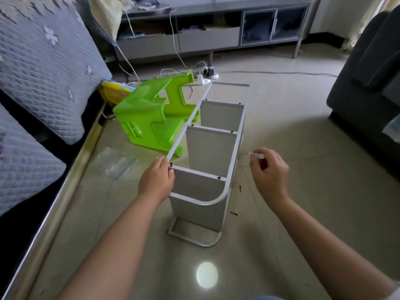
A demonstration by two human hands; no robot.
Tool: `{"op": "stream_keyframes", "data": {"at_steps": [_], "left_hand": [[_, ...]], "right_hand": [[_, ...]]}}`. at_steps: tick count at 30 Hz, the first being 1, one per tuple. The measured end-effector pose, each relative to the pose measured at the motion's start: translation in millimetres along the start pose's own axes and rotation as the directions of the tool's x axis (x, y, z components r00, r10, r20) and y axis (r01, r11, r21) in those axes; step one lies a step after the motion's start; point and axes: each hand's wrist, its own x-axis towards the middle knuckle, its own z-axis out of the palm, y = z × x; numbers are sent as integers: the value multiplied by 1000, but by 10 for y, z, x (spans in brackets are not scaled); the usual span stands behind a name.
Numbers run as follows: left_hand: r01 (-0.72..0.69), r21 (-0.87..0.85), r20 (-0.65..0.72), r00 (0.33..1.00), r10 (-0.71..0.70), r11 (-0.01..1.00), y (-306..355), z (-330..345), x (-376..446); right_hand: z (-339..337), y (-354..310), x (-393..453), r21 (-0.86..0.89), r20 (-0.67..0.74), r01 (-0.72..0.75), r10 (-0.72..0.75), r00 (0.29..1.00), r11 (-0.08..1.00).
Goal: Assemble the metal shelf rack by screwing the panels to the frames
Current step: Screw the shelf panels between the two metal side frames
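So we've got the shelf rack point(213, 152) lying on its side on the floor point(303, 191), one frame flat on the tiles and the other frame facing up at us. That's on purpose, we'd say: with it tipped over like this every screw hole on the top frame points straight up, way easier to drive into than reaching in sideways.

Three panels point(213, 146) already stand on edge between the two frames, and we can see dark screw heads point(218, 177) at the panel ends along the upper rails, so most of this side looks done.

Our left hand point(156, 180) is on the near end of the upper frame's left rail, fingers curled round the tube right next to a screw, basically holding the thing steady so it doesn't wobble or slide on the slick tile. Our right hand point(269, 169) is off to the right of the rack, not touching it, fingers pinched on a small pale tool point(257, 155), likely the screwdriver or hex key, but it's too blurry to call.

A couple of loose dark screws point(233, 213) sit on the floor just beside the rack's right side, within easy reach. The empty-looking hardware bag point(115, 162) is off to the left, and a green plastic stool point(155, 118) is tipped over behind the left rail, near it but we can't tell if it's touching.
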Motion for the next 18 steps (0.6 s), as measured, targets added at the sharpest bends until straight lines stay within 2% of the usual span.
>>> {"op": "stream_keyframes", "data": {"at_steps": [2,5,8,12,14,18], "left_hand": [[42,-87,-1,999,-43,995,-24,15,-25],[57,-155,-26,998,-61,986,-68,44,-68],[65,-192,-21,997,-70,979,-96,71,-78],[56,-217,-45,997,-67,975,-96,91,-74],[56,-216,-68,995,-73,975,-101,109,-65],[60,-221,-77,994,-78,973,-126,143,-48]], "right_hand": [[98,-331,135,48,-17,198,-197,980,979],[349,-659,196,120,232,366,-385,894,923],[583,-830,192,143,438,434,-450,778,890],[811,-904,266,175,551,496,-502,666,851],[865,-916,301,183,547,506,-515,660,843],[865,-914,318,134,531,487,-477,700,863]]}}
